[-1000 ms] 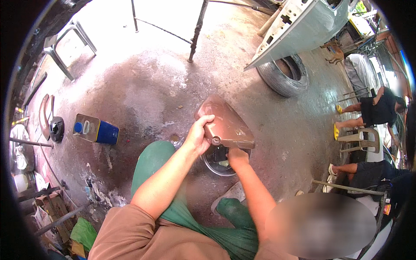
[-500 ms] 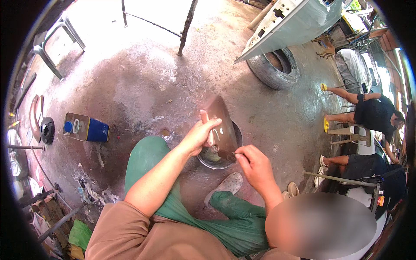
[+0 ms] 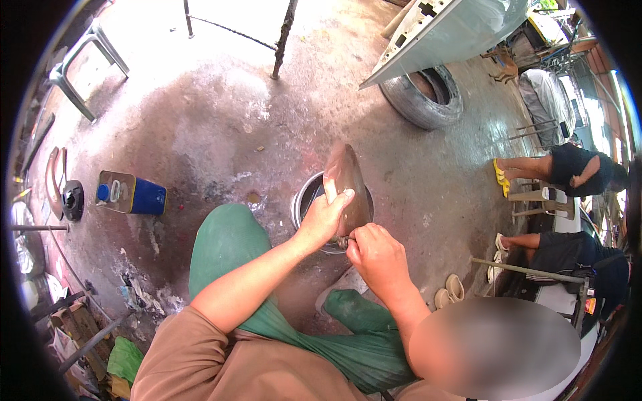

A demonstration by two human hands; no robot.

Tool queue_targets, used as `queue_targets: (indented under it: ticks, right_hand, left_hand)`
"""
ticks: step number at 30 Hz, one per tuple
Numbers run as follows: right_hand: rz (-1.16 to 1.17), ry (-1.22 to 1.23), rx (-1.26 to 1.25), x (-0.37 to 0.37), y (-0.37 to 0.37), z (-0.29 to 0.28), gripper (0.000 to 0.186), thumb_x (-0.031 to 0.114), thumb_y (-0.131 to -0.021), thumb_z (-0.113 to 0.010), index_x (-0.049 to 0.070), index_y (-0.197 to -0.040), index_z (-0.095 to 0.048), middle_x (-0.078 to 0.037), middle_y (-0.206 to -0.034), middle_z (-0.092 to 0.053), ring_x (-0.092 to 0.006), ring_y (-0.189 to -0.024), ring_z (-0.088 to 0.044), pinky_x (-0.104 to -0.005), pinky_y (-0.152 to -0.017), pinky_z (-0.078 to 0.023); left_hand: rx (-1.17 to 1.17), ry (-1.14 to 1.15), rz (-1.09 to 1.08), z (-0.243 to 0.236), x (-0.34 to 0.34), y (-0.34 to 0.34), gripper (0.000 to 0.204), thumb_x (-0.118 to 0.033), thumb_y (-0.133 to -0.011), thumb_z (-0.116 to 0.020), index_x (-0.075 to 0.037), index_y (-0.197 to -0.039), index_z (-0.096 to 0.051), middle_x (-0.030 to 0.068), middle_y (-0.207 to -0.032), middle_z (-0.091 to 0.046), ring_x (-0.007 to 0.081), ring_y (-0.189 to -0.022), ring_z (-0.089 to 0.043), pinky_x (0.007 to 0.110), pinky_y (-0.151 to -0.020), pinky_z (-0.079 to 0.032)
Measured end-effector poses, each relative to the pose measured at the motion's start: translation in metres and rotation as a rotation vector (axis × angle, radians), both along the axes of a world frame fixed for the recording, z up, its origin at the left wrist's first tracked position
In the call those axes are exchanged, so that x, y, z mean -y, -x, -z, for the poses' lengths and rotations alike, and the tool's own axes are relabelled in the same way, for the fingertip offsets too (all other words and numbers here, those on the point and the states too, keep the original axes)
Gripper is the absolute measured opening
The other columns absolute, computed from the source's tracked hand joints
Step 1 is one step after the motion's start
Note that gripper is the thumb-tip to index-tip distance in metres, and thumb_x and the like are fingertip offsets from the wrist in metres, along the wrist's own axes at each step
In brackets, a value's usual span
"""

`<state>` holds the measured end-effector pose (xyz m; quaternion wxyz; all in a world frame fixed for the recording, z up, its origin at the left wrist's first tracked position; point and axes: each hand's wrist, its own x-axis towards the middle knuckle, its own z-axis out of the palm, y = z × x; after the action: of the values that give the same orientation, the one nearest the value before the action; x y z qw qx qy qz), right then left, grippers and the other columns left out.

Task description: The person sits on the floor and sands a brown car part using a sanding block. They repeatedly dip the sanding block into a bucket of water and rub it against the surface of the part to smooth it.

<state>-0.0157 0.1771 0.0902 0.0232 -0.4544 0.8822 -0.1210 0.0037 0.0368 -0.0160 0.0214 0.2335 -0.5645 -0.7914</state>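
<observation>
My left hand point(image 3: 326, 217) grips a brown, curved panel point(image 3: 353, 194) with a pointed upper end, its thumb lying along the face. The panel is tilted over a round bucket point(image 3: 296, 207) with a pale rim, standing on the floor in front of me. My right hand point(image 3: 378, 250) is closed in a pinch at the panel's lower end. A small, dark, rounded piece point(image 3: 343, 242) shows by its fingertips; whether it belongs to the panel or is separate, I cannot tell. The hands and panel hide most of the bucket's inside.
A blue and tan can point(image 3: 134, 194) stands at left near a black round part point(image 3: 72, 200). Ahead lie a tire point(image 3: 428, 100) and a pale car door panel point(image 3: 448, 40). Sandals point(image 3: 449, 292) sit at right. Two people in dark clothes point(image 3: 575, 170) are farther right.
The panel has turned more upright and swung slightly right in my left hand. My right hand has moved a little left and now meets its lower end. A person at right has shifted posture.
</observation>
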Motion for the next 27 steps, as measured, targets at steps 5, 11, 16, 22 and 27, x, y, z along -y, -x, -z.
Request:
queue_targets:
  ticks: [5,11,16,22,27]
  right_hand:
    - [-0.137,0.000,-0.030,0.000,-0.001,0.000,0.016,0.006,-0.076,-0.073,0.006,-0.086,-0.061,-0.009,-0.084,-0.063,-0.0262,-0.078,-0.064,-0.0386,-0.067,-0.054]
    - [-0.297,0.063,-0.054,0.003,-0.002,0.006,0.018,0.007,-0.073,-0.074,0.006,-0.086,-0.061,-0.007,-0.085,-0.064,-0.0253,-0.077,-0.065,-0.0373,-0.065,-0.054]
    - [0.033,-0.035,0.041,0.002,-0.009,0.010,0.016,0.006,-0.074,-0.074,0.006,-0.086,-0.062,-0.007,-0.084,-0.064,-0.0258,-0.076,-0.065,-0.0378,-0.067,-0.054]
    - [-0.246,0.075,0.000,0.008,-0.004,0.009,0.015,0.005,-0.076,-0.074,0.003,-0.085,-0.061,-0.011,-0.084,-0.063,-0.0286,-0.077,-0.064,-0.0390,-0.068,-0.054]
    - [-0.199,0.089,0.057,0.006,-0.003,0.016,0.013,0.005,-0.079,-0.071,0.004,-0.086,-0.060,-0.013,-0.084,-0.061,-0.0315,-0.078,-0.063,-0.0415,-0.068,-0.053]
  left_hand:
    - [0.059,-0.055,0.126,-0.016,0.009,-0.005,0.057,-0.050,-0.100,-0.053,0.004,-0.083,-0.061,0.0075,-0.067,-0.059,0.0158,-0.066,-0.056,0.035,-0.062,-0.044]
    - [0.056,0.095,0.191,-0.005,0.008,-0.012,0.056,-0.052,-0.101,-0.051,0.002,-0.096,-0.067,0.0066,-0.082,-0.067,0.0143,-0.075,-0.061,0.033,-0.067,-0.047]
    - [-0.065,0.032,-0.003,-0.010,0.007,-0.013,0.043,-0.037,-0.099,-0.058,0.004,-0.086,-0.063,0.0060,-0.069,-0.063,0.0142,-0.064,-0.057,0.035,-0.058,-0.046]
    - [0.039,-0.020,0.069,-0.021,0.019,-0.010,0.047,-0.039,-0.099,-0.057,0.005,-0.083,-0.063,0.0077,-0.066,-0.062,0.0154,-0.061,-0.060,0.035,-0.056,-0.047]
    - [0.013,0.054,0.097,-0.011,0.018,-0.011,0.044,-0.037,-0.100,-0.057,0.004,-0.084,-0.064,0.0049,-0.065,-0.061,0.0127,-0.062,-0.058,0.034,-0.056,-0.046]
